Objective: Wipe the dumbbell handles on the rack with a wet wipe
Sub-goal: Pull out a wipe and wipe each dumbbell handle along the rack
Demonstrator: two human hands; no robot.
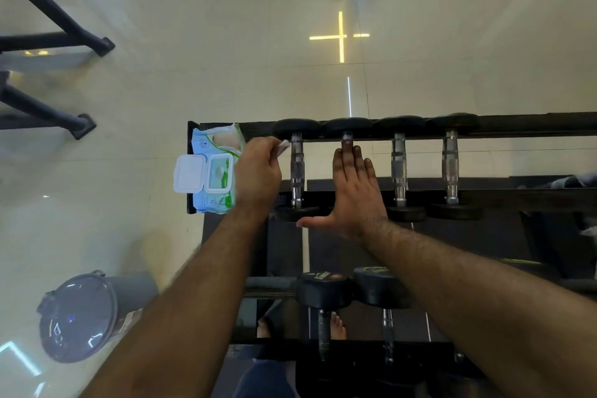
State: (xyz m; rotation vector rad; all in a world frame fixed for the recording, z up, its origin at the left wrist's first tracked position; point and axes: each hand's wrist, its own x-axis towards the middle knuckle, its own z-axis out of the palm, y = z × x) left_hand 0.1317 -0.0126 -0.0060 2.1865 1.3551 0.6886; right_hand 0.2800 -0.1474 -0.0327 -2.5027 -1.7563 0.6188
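Left hand point(258, 171) pinches a wet wipe point(284, 146) beside the first dumbbell handle point(297, 168) on the rack point(533, 126), right hand point(355, 191) lies flat, fingers straight, over the second dumbbell

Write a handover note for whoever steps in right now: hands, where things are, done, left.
Left hand: pinches a wet wipe beside the top of the first dumbbell handle.
Right hand: open, flat over the second dumbbell handle, fingers straight.
Wipes pack: lid open, at the left end of the rack.
Done: wipe pulled; which handles are already wiped cannot be told.
Left: four top-row handles, plus the lower-row dumbbells.
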